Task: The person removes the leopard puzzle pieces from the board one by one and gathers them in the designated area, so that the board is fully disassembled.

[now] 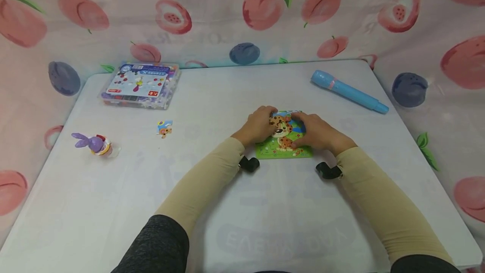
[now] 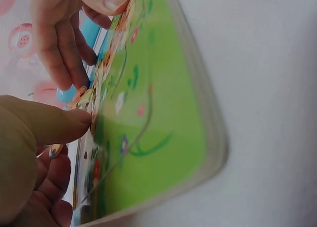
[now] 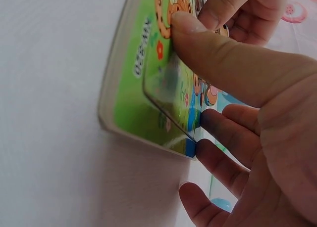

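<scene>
A flat green puzzle board with a cartoon spotted leopard (image 1: 284, 154) is lying on the white table (image 1: 288, 205), between the two hands. The left hand (image 1: 259, 125) is coming over its left side; the thumb is bending down to the picture, and thumb and fingers are pinching a small orange spotted piece (image 2: 56, 150), which is partly hidden. The right hand (image 1: 318, 132) is grasping the board at its right side: the thumb is lying across the printed face, while the fingertips are touching the edge. Both forearms, in tan sleeves (image 1: 382, 201), are reaching forward and slanting inward.

To the left, a small loose blue-and-orange puzzle piece (image 1: 164, 129) is lying well apart. Farther left, a purple rabbit-eared toy (image 1: 94, 143) is resting. Behind these, a clear plastic box with a blue-and-white label (image 1: 140, 85) is lying flat. At the far right, a light-blue plastic tube (image 1: 348, 92) is lying aslant.
</scene>
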A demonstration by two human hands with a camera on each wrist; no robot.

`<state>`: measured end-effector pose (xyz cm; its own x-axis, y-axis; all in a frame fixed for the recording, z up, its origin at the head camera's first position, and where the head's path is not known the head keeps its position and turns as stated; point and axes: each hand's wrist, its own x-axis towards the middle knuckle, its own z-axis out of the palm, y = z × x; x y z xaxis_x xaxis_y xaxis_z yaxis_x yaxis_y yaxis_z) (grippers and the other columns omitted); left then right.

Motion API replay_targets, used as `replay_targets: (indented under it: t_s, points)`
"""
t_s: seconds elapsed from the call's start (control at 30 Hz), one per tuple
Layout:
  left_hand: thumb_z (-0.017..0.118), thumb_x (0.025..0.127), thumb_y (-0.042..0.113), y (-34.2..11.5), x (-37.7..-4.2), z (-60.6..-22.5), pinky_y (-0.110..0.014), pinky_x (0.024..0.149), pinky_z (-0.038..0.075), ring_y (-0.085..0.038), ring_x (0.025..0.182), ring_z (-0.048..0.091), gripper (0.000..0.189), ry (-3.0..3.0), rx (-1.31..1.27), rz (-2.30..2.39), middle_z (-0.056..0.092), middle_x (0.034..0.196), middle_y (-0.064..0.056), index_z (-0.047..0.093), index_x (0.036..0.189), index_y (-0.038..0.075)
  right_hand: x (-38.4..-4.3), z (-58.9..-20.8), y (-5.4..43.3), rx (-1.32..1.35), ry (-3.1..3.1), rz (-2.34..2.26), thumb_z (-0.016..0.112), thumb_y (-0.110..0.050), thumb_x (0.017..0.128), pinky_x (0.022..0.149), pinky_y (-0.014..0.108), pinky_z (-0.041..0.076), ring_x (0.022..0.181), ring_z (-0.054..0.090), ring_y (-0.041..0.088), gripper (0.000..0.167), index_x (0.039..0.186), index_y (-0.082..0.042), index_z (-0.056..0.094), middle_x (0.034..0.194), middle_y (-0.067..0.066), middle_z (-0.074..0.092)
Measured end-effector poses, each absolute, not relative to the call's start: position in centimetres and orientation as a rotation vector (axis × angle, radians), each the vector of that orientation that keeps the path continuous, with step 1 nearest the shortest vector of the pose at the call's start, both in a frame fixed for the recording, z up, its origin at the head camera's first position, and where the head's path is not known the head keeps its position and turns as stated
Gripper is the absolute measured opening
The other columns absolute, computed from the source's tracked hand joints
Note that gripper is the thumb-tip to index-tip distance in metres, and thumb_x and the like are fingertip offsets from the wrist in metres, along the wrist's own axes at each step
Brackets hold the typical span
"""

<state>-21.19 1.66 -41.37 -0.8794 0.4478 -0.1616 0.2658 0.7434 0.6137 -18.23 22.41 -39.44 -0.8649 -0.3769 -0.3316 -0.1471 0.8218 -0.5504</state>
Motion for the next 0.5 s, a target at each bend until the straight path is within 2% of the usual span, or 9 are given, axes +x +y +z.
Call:
replay_targets:
  t_s: [0.1, 0.3, 0.5]
  points:
    - [0.066, 0.097, 0.020, 1.6, -21.3, -41.4, -0.039, 0.104, 0.037, -0.020, 0.111, 0.052, 0.050, 2.642, 0.533, 0.883, 0.054, 0.130, -0.009, 0.051, 0.143, 0.008, -18.2, -39.5, 22.5, -0.392, 2.574, -0.726, 0.085, -0.025, 0.082, 0.114, 0.058, 0.024, 0.138, 0.032, 0.044, 0.094, 0.154, 0.000, 0.031, 0.151, 0.029, 0.035]
    - [0.067, 0.096, 0.024, 1.2, -21.4, -41.6, -0.040, 0.108, 0.035, -0.023, 0.125, 0.047, 0.050, 2.656, 0.546, 0.880, 0.042, 0.146, -0.011, 0.054, 0.142, 0.008, -18.2, -39.5, 22.4, -0.390, 2.572, -0.727, 0.085, -0.026, 0.082, 0.114, 0.058, 0.024, 0.139, 0.030, 0.045, 0.094, 0.154, 0.000, 0.031, 0.152, 0.029, 0.034]
    - [0.067, 0.096, 0.030, 0.5, -21.7, -41.4, -0.047, 0.106, 0.034, -0.028, 0.131, 0.043, 0.050, 2.709, 0.637, 0.787, 0.046, 0.145, -0.012, 0.056, 0.140, 0.009, -18.2, -39.5, 22.4, -0.393, 2.573, -0.720, 0.085, -0.027, 0.082, 0.114, 0.058, 0.023, 0.139, 0.030, 0.045, 0.094, 0.154, 0.000, 0.031, 0.152, 0.029, 0.034]
